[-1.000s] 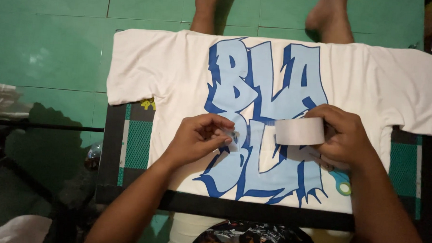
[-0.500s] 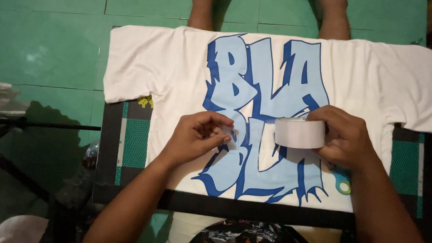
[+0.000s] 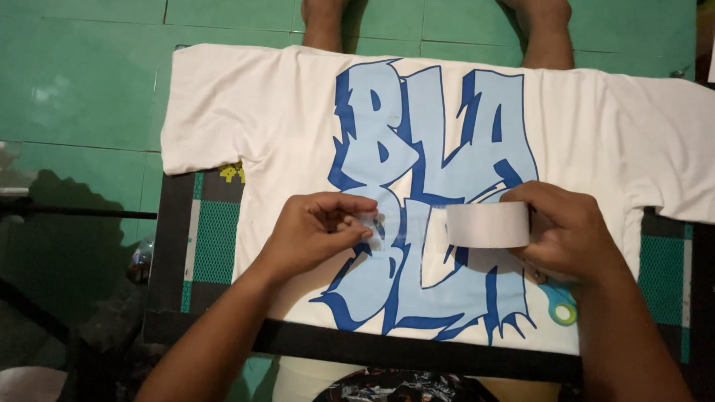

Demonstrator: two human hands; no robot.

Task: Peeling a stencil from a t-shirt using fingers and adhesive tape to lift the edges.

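Here, right hand (image 3: 566, 236) curled around tape roll (image 3: 487, 224); left hand (image 3: 313, 231) pinching its clear loose end (image 3: 372, 225), above printed white T-shirt (image 3: 242, 110)

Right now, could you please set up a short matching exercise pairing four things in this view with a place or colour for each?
Things:
1. roll of tape
2. loose tape end
3. T-shirt
4. floor

Descriptions:
A. green tiles
B. white, with a blue lettered print, spread flat on a board
C. held in the right hand
D. pinched by the left hand

Pairs: 1-C, 2-D, 3-B, 4-A
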